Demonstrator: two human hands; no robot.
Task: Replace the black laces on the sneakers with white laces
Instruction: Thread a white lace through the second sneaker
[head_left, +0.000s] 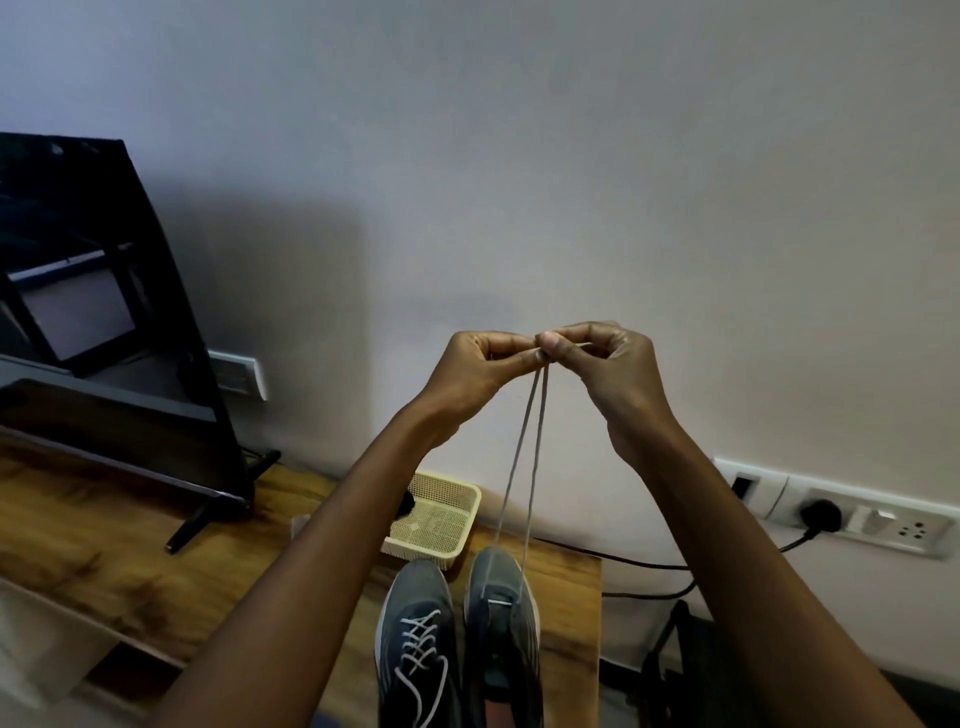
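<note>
Both my arms reach up & forward, hands meeting in mid-air in front of a pale wall. My left hand (480, 358) has its fingers curled in, thumb & forefinger pinching the two ends of a white lace (531, 457) right where they come together. My right hand (597, 353) sits just beside it, touching at the fingertips; its fingers are curled too, thumb pressed against forefinger on the same lace ends, w/ a thin pale tip poking out toward the right between them. Neither hand is spread; both pinch tight.

From the pinch, the lace drops in two taut strands, close together at top, spreading slightly on the way down to the right sneaker (501, 623). There it passes through the lowest eyelets only, w/ a short white bar across near the toe; the rest of that shoe's eyelets look unlaced.

The left sneaker (415, 639), dark grey like its pair, stands just beside it, touching or nearly so, w/ a white lace criss-crossed up its front & loose ends trailing. Both shoes stand on a wooden tabletop (104, 545), toes pointing to the wall.

Behind the toes: a cream mesh basket (441, 525) w/ something black inside, can't tell what. A flat-screen TV (104, 322) stands at left.
</note>
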